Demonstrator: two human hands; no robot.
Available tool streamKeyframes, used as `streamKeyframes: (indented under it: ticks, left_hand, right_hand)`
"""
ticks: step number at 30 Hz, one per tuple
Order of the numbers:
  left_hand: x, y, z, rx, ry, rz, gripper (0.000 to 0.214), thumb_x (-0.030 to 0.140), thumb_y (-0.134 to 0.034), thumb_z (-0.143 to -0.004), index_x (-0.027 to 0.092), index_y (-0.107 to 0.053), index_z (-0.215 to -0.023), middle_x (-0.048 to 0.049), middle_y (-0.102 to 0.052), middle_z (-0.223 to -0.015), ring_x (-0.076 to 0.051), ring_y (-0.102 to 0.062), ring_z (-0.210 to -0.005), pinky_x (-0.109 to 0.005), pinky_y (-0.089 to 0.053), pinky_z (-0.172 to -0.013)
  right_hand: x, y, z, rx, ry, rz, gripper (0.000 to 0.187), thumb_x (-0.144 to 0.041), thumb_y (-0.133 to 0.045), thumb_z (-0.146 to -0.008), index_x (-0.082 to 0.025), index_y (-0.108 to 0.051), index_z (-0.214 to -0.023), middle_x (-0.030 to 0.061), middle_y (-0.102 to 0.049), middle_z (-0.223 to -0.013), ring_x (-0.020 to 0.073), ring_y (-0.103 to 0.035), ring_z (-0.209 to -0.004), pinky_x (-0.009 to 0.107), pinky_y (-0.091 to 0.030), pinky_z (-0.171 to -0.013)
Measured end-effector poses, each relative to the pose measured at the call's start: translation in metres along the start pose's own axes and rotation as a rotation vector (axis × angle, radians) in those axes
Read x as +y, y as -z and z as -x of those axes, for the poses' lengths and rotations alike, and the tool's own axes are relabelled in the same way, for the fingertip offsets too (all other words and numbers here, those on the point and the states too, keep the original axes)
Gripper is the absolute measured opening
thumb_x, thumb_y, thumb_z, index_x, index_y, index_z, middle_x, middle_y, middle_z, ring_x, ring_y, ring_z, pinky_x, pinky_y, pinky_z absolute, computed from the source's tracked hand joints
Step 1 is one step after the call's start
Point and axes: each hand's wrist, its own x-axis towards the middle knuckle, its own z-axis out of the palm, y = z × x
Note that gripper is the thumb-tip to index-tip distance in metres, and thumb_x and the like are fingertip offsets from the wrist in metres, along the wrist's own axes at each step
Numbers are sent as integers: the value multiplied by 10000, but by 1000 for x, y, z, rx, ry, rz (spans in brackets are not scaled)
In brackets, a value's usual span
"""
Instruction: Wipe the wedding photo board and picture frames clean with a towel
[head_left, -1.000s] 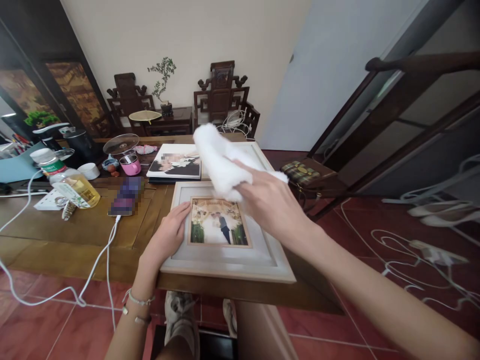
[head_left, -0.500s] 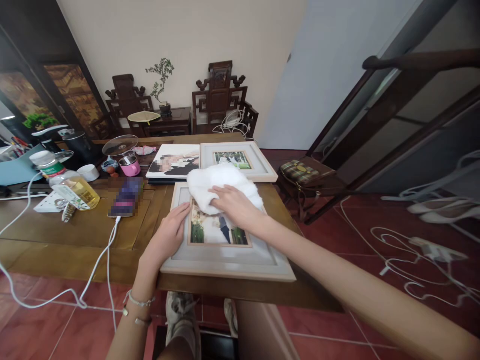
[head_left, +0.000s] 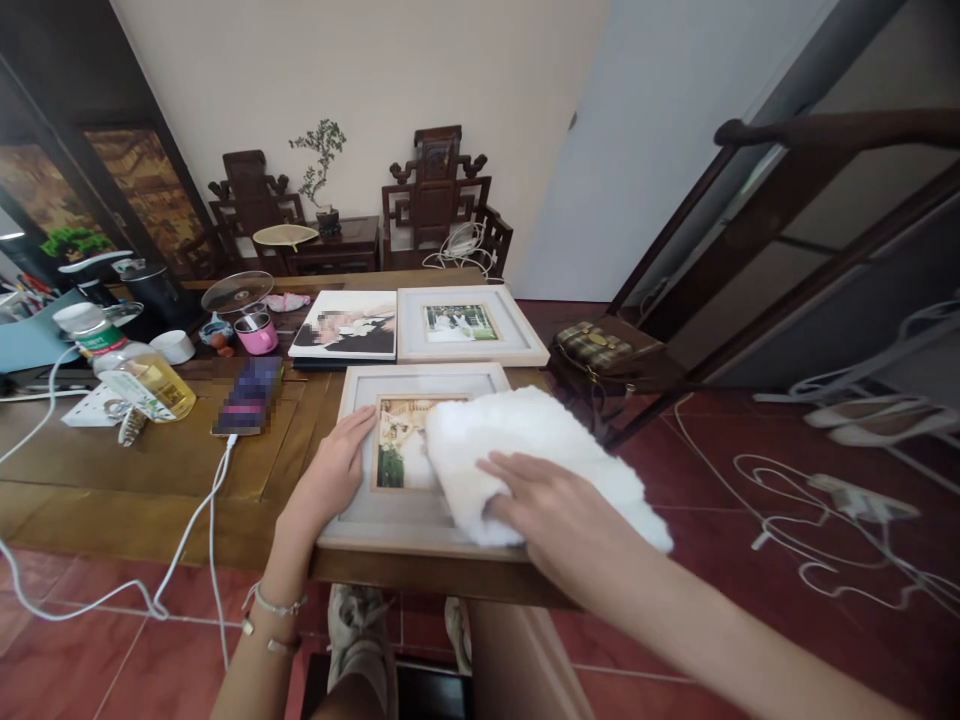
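A light-wood picture frame [head_left: 405, 520] lies flat near the front edge of the wooden table, with a photo behind its pane. My left hand [head_left: 341, 462] rests on the frame's left border, fingers stretched out and holding nothing. In my right hand [head_left: 544, 505] is a fluffy white towel [head_left: 540, 430], pressed over the frame's right half. The towel hides the right part of the photo and hangs past the frame's right edge. Beyond it lie a second framed photo [head_left: 517, 345] and a photo album [head_left: 345, 335], side by side.
To the left are a charging phone [head_left: 249, 397], a bottle of yellow liquid [head_left: 142, 375], a pink cup [head_left: 256, 335] and a white power strip [head_left: 94, 408]. A plaid bag [head_left: 596, 345] sits on a chair at the right. Cables [head_left: 817, 525] trail over the red floor.
My right hand has swept the towel from the frame's far edge toward me and to the right. More of the towel is spread out now. My left hand stays put.
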Motion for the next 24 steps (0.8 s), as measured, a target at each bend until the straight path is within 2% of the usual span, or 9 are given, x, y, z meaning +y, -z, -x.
streamKeyframes:
  ticks: [2, 4, 7, 11, 14, 16, 18, 24]
  left_hand:
    - [0, -1, 0, 3, -1, 2, 472, 70, -342, -888, 114, -524, -1322, -127, -512, -1410, -206, -435, -1345, -423, -335, -1156]
    - [0, -1, 0, 7, 2, 3, 469, 72, -347, -888, 116, -526, -1319, -127, -516, -1407, -208, -436, -1344, -425, -336, -1154]
    - [1, -1, 1, 8, 14, -1, 468, 74, -350, -889, 132, -526, -1318, -123, -514, -1410, -212, -438, -1343, -442, -341, -1149]
    - [2, 1, 1, -24, 21, -4, 474, 72, -331, -896, 118, -509, -1333, -127, -492, -1429, -212, -417, -1357, -441, -330, -1155]
    - [2, 1, 2, -31, 34, 3, 493, 59, -330, -885, 126, -500, -1343, -117, -482, -1438, -208, -406, -1364, -442, -327, -1155]
    - [1, 1, 2, -24, 37, 13, 517, 39, -336, -864, 140, -503, -1343, -112, -486, -1435, -209, -411, -1361, -447, -332, -1153]
    - [0, 1, 2, -13, 29, 21, 552, 9, -335, -833, 146, -509, -1338, -111, -491, -1431, -208, -417, -1357, -449, -330, -1154]
    - [-1, -2, 2, 22, 11, 34, 614, -38, -338, -775, 162, -526, -1324, -95, -507, -1420, -205, -431, -1347, -446, -335, -1154]
  right_hand:
    - [-12, -3, 10, 56, 32, -61, 401, 61, -497, -554, -189, -711, -783, 154, -639, -1233, 308, -592, -1144, 428, -496, -947]
    - [-9, -8, 12, 68, 7, -92, 457, 48, -491, -527, -190, -719, -844, 151, -584, -1314, 306, -537, -1221, 445, -457, -1002]
    - [18, -15, -2, 46, -70, -71, 474, 45, -487, -556, -172, -714, -911, 147, -540, -1364, 297, -468, -1289, 472, -386, -1068]
    - [63, -23, -41, 55, -166, 41, 470, 48, -472, -642, -126, -693, -1018, 146, -506, -1398, 301, -394, -1341, 493, -323, -1102]
    - [78, -27, -63, 57, -203, 75, 483, 46, -468, -670, -94, -668, -1086, 164, -513, -1390, 302, -383, -1348, 479, -327, -1097]
    - [74, -27, -65, 48, -189, 71, 467, 47, -467, -670, -84, -677, -1065, 182, -533, -1364, 304, -402, -1335, 470, -334, -1094]
    - [61, -24, -55, 29, -152, 67, 437, 50, -464, -655, -84, -699, -999, 196, -547, -1343, 315, -430, -1314, 471, -341, -1091]
    - [6, 6, 8, -70, -5, 12, 391, 7, -491, -606, -184, -728, -851, 156, -650, -1213, 304, -588, -1153, 436, -485, -982]
